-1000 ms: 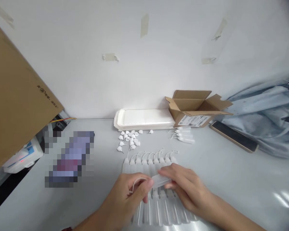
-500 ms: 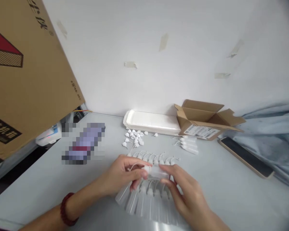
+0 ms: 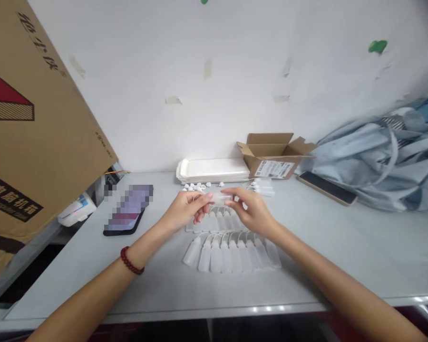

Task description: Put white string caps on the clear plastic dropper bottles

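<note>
A small translucent squeeze bottle (image 3: 221, 198) lies sideways in the air between my two hands. My left hand (image 3: 186, 208) is closed round its capped end at the left, its fingers partly hiding the white cap and thin strap. At the other end, my right hand (image 3: 252, 209) pinches the bottle's base between thumb and fingers. Beneath the hands, a row of similar bottles (image 3: 219, 222) lies side by side, partly covered. Nearer to me, a second row of capped bottles (image 3: 231, 257) fans out, with their straps curling over the tops.
Loose white caps (image 3: 199, 186) lie in front of a stack of white packets (image 3: 214, 169). Several bottles (image 3: 264, 188) rest by an open cardboard box (image 3: 271, 164). A phone (image 3: 326, 188) lies right, a blurred-out device (image 3: 130, 209) left, beside a large carton (image 3: 46, 128).
The camera view has shifted, so the table's front edge and more of both arms now show. Both hands still hold the bottle, which stays sideways.
</note>
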Demonstrator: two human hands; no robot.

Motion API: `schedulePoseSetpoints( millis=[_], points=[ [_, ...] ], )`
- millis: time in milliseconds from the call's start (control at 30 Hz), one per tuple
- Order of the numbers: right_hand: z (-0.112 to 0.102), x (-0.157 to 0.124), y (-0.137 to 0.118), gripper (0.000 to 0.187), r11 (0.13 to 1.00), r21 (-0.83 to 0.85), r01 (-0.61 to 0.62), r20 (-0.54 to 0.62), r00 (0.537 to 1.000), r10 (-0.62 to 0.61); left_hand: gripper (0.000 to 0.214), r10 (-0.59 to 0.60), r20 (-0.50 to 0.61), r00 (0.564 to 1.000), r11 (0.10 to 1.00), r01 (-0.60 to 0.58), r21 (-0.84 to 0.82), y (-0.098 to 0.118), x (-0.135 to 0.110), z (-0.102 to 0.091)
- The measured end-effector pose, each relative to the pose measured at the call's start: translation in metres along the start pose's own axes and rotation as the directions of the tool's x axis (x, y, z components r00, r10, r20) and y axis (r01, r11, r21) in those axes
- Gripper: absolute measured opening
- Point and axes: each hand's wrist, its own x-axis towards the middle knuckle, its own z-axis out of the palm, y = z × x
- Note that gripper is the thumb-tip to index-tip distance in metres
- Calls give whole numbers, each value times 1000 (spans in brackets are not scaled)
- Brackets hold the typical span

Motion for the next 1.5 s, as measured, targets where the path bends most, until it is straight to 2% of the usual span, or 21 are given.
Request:
schedulePoseSetpoints(
  millis=[133, 233, 533, 867, 1000, 1100, 1167, 1267, 1400, 1500],
  points=[
    [5, -12, 13, 22, 1000, -14, -4, 55, 998, 5, 43, -50, 10, 999, 999, 50, -3, -15, -2, 8],
    [8, -18, 16, 22, 1000, -22, 20, 84, 996, -18, 44, -32, -26, 999, 999, 32, 7, -23, -10, 13],
    [4, -18, 5, 22, 995, -29, 94, 60, 994, -92, 45, -89, 50, 995, 996, 89, 11, -23, -13, 6],
    [-2, -18, -7, 22, 996, -12, 93, 22, 995, -93, 42, -13, 17, 1000, 1000, 13, 29, -20, -16, 6],
    [-2, -20, -5, 22, 1000, 11, 20, 54, 998, -21, 28, 37, 1, 999, 998, -37, 53, -18, -18, 6],
    [-2, -20, -3, 24, 991, 64, -121, 101, 988, 114, 19, 179, -78, 981, 964, -158, 215, -16, -21, 9],
    [-1, -20, -2, 25, 969, 106, -223, 134, 969, 208, 19, 242, -105, 965, 928, -199, 315, -14, -22, 10],
    [0, -19, -3, 25, 944, 146, -296, 159, 949, 273, 23, 194, -76, 978, 945, -166, 283, -13, -23, 9],
    [4, -20, -5, 25, 944, 164, -286, 143, 954, 264, 38, 58, -7, 998, 971, -55, 232, -16, -22, 7],
    [6, -21, -6, 25, 946, 165, -278, 133, 957, 258, 40, 42, -19, 999, 972, -36, 230, -18, -22, 7]
  ],
)
